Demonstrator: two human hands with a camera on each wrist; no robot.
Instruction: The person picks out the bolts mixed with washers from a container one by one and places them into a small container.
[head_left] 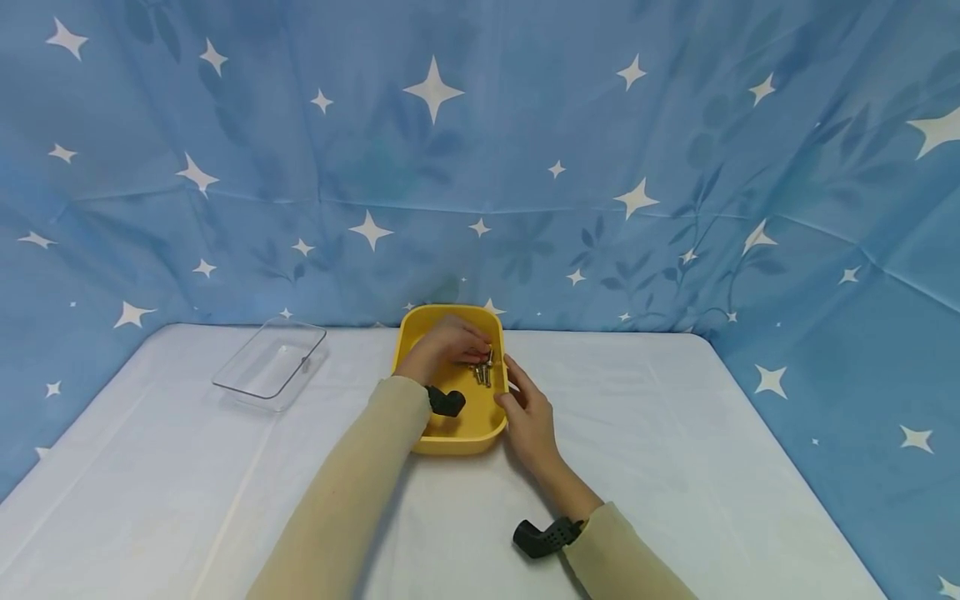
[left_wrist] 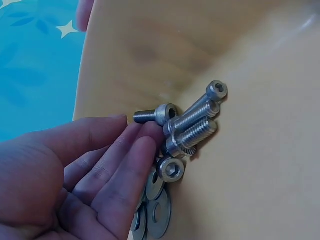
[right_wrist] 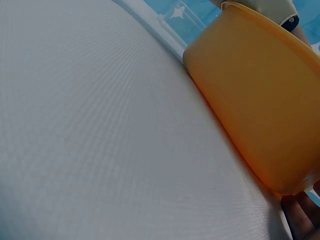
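A yellow plastic tub point(head_left: 459, 446) stands near the back of the table. My left hand point(head_left: 450, 340) reaches into it, palm partly turned up in the left wrist view. Thumb and fingers are spread around a socket-head bolt point(left_wrist: 156, 115), with fingertips right at it. Several more metal bolts point(left_wrist: 192, 137) lie beside the fingers, and flat washers point(left_wrist: 158, 215) are partly hidden behind them. My right hand point(head_left: 531, 421) holds the tub's right side, thumb at the rim and fingers along the outer wall. Only a few of its fingers point(right_wrist: 299, 217) show in the right wrist view.
A clear rectangular container point(head_left: 273, 367) stands to the left on the white tabletop point(head_left: 675, 467). Behind the table hangs a blue curtain point(head_left: 510, 125) with white stars. Dark wrist bands point(head_left: 551, 537) sit at the sleeve ends.
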